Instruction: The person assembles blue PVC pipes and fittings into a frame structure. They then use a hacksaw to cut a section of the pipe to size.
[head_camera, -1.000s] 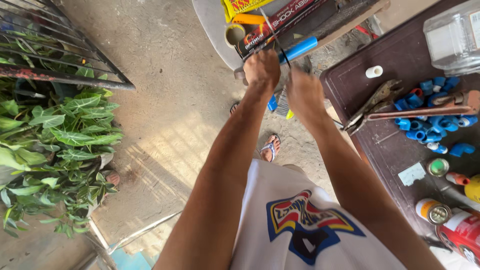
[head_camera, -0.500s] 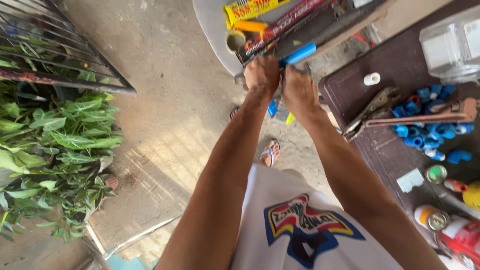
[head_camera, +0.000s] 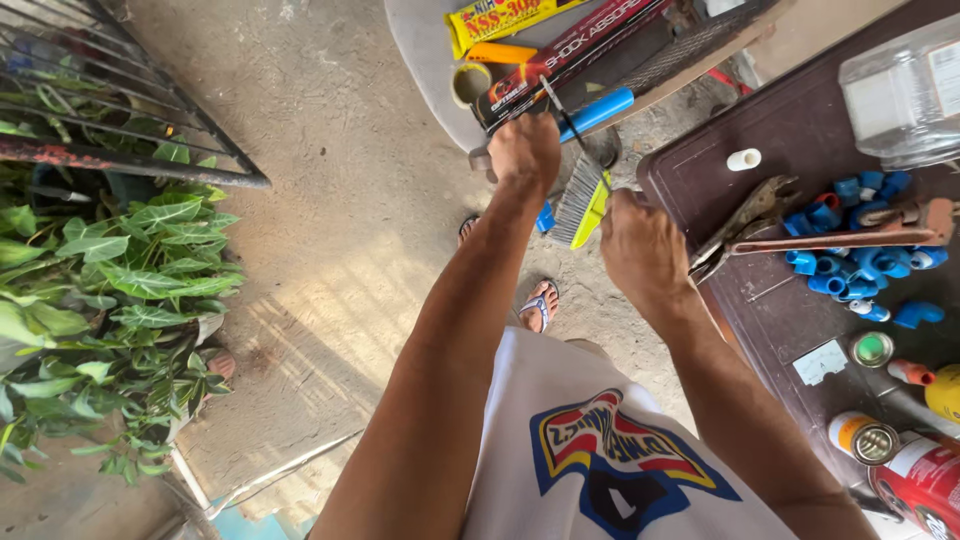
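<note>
A yellow oblong package (head_camera: 503, 19) with red lettering lay at the top of the view on a pale rounded surface (head_camera: 415, 60), and beside it a long dark red-and-black box (head_camera: 570, 62) ran slantwise toward the left hand (head_camera: 527, 150). On the dark brown counter (head_camera: 790, 130) at the right sat a clear plastic container (head_camera: 905, 92) with a white label, a heap of blue pipe fittings (head_camera: 860, 255), a short white tube piece (head_camera: 743, 159), a small pale card (head_camera: 820, 361), and round cans (head_camera: 862, 438) near the lower right corner. The left hand's fingers were closed round a thin dark tool (head_camera: 558, 108) next to a blue handle (head_camera: 597, 112); the right hand (head_camera: 642, 250) was curled shut at the base of a small brush (head_camera: 582, 205) with grey bristles and a yellow-green back, which hung between the two hands above the floor. Compared with half a second earlier, the hands had drawn apart, the right one lower and nearer the counter's edge, and the brush showed plainly between them. The counter's left edge ran just beside the right wrist. Bare concrete floor (head_camera: 330, 200) lay open to the left, bounded by a rusty metal grille (head_camera: 120, 130) and green leafy plants (head_camera: 100, 300); sandalled feet (head_camera: 538, 305) stood below the hands.
</note>
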